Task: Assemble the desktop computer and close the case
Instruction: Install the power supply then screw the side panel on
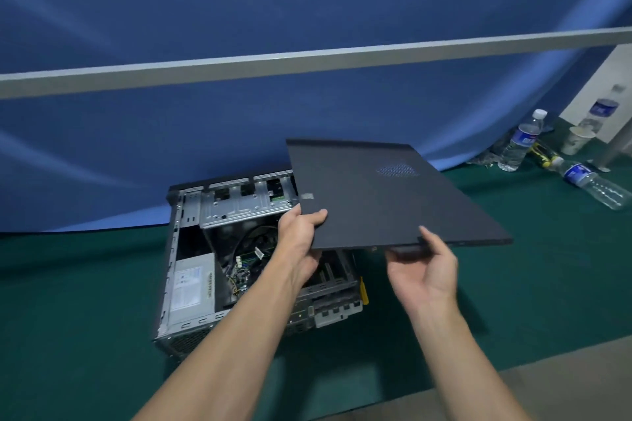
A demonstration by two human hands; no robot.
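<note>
Side panel [386, 195]: dark, held tilted in the air above the case's right part; underside hidden.
Left hand [301, 243]: grasps the near-left corner, thumb on top, fingers hidden beneath.
Right hand [424, 270]: pinches the near edge, thumb above, fingers under.
Computer case [191, 284]: open, on the green table cover [68, 301] — right half hidden by panel and forearm.
Power supply [189, 287]: near-left inside the case; label unreadable.

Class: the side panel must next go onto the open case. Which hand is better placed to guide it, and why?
Probably left: the left hand grips the side panel corner over the open case; the right hand holds its edge beside the case.
</note>
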